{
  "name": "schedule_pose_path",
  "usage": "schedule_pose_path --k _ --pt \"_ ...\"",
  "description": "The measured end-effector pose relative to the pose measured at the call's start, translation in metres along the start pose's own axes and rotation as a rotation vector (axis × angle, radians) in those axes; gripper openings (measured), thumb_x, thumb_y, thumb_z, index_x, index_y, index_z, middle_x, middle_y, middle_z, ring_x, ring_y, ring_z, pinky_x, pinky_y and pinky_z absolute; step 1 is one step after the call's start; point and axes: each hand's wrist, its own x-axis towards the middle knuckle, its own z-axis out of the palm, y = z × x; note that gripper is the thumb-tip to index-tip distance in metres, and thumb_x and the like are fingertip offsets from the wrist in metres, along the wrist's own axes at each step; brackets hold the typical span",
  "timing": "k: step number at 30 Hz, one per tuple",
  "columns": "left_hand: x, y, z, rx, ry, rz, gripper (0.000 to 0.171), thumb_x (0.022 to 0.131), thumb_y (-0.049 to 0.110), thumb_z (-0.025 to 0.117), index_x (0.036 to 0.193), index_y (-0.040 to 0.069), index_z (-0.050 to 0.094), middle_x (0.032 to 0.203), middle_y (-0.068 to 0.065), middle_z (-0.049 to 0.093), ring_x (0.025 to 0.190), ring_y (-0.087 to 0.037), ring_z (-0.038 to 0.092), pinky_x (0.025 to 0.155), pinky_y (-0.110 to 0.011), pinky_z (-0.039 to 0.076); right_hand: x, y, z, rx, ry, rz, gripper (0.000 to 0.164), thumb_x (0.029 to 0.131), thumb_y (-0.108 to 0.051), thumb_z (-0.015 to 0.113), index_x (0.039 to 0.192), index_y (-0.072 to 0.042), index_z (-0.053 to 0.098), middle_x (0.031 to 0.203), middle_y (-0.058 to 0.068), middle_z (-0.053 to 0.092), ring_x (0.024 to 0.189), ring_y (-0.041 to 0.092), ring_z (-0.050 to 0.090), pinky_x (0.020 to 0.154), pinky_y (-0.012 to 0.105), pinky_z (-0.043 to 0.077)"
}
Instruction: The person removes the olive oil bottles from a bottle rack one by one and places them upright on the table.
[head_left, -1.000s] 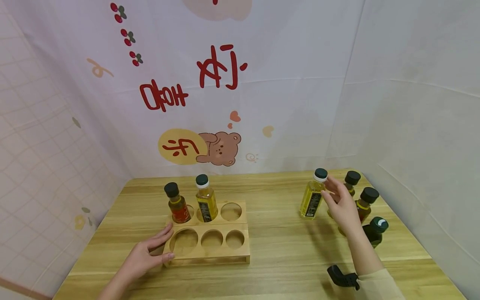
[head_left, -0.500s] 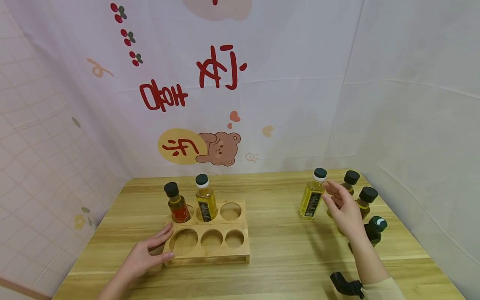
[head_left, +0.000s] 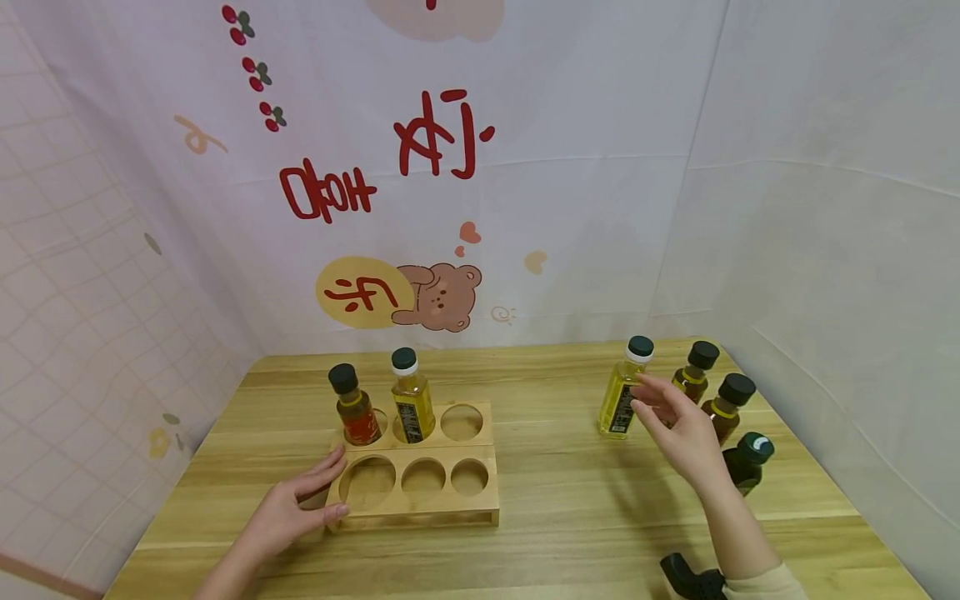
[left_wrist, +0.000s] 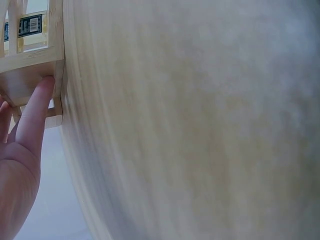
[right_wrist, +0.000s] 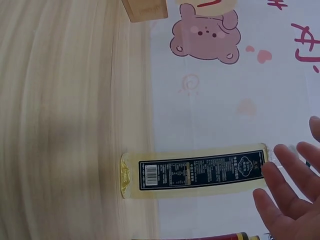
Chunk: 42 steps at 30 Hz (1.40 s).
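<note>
My left hand (head_left: 288,510) rests against the left end of a two-tier wooden bottle rack (head_left: 457,504). In the left wrist view a straight finger (left_wrist: 35,112) touches the rack's side panel. A red-labelled bottle (head_left: 362,429) and an oil bottle with a dark label (head_left: 415,414) stand in the upper tier. At the right, my right hand (head_left: 681,427) is beside an upright yellow oil bottle (head_left: 612,402) on the table, fingers spread and loosely bent. The right wrist view shows those fingers (right_wrist: 281,189) near the bottle's upper part; contact is unclear.
Behind the right hand stand two black-capped bottles (head_left: 702,357) (head_left: 737,390) and a dark green-capped bottle (head_left: 744,468). A black curved object (head_left: 686,575) lies by the right sleeve. A printed white curtain (head_left: 570,208) hangs behind the table.
My right hand first draws slightly right from the yellow oil bottle, then moves left and lower in front of it. The bottle stays put. My left hand and the rack have not moved.
</note>
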Motion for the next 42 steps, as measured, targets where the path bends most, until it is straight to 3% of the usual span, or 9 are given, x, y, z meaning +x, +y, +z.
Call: schedule_pose_path --k 5,10,18,25,29,36,42 --pt "0.001 -0.003 0.001 -0.001 0.001 -0.021 0.066 0.081 0.032 0.083 0.139 0.011 0.060 0.151 -0.001 0.045 0.131 0.002 0.035 0.095 -0.014 0.037 0.001 -0.005 0.004 -0.008 -0.072 0.014 0.040 0.098 -0.017 0.066 0.134 -0.002 0.058 0.114 0.013 0.070 0.103 0.026 0.065 0.087 0.040 0.053" --pt "0.001 -0.003 0.001 -0.005 0.000 -0.034 0.066 0.081 0.033 0.083 0.139 0.011 0.059 0.151 0.000 0.044 0.130 0.003 0.035 0.095 -0.015 0.038 0.003 -0.010 0.012 0.023 -0.131 0.020 0.040 0.097 -0.015 0.067 0.133 -0.001 0.058 0.115 0.016 0.069 0.106 0.034 0.064 0.088 0.053 0.050" --pt "0.000 -0.001 0.000 0.008 0.001 -0.027 0.065 0.082 0.031 0.082 0.139 0.009 0.060 0.150 -0.003 0.045 0.133 -0.007 0.037 0.094 -0.015 0.038 0.004 -0.017 0.031 0.079 -0.205 -0.019 0.042 0.098 -0.020 0.066 0.136 -0.005 0.058 0.116 0.015 0.069 0.105 0.032 0.065 0.087 0.052 0.051" --pt "0.001 0.000 -0.001 0.010 -0.001 -0.039 0.066 0.082 0.032 0.082 0.139 0.010 0.059 0.151 0.000 0.044 0.130 0.001 0.035 0.094 -0.017 0.040 0.008 -0.030 0.051 0.123 -0.263 -0.024 0.045 0.096 -0.021 0.068 0.136 -0.006 0.057 0.115 0.014 0.069 0.108 0.034 0.064 0.089 0.058 0.048" --pt "0.000 0.001 0.000 0.017 0.002 -0.026 0.065 0.082 0.031 0.082 0.138 0.009 0.060 0.150 -0.003 0.045 0.131 -0.003 0.036 0.094 -0.017 0.040 0.011 -0.040 0.065 0.119 -0.291 -0.038 0.046 0.095 -0.022 0.069 0.137 -0.008 0.057 0.116 0.013 0.069 0.109 0.033 0.064 0.091 0.058 0.048" --pt "0.001 -0.001 0.000 0.002 0.004 -0.037 0.066 0.081 0.030 0.083 0.139 0.008 0.059 0.151 -0.002 0.044 0.128 0.010 0.032 0.094 -0.015 0.038 0.019 -0.059 0.091 0.122 -0.335 -0.078 0.049 0.093 -0.023 0.072 0.138 -0.011 0.057 0.117 0.008 0.070 0.109 0.028 0.065 0.092 0.053 0.049" --pt "0.002 -0.003 0.001 0.004 0.005 -0.029 0.065 0.081 0.029 0.083 0.138 0.007 0.059 0.150 -0.003 0.045 0.128 0.009 0.032 0.094 -0.014 0.038 0.027 -0.079 0.112 0.144 -0.353 -0.144 0.049 0.092 -0.020 0.073 0.138 -0.011 0.058 0.117 0.008 0.070 0.106 0.027 0.065 0.090 0.052 0.050"
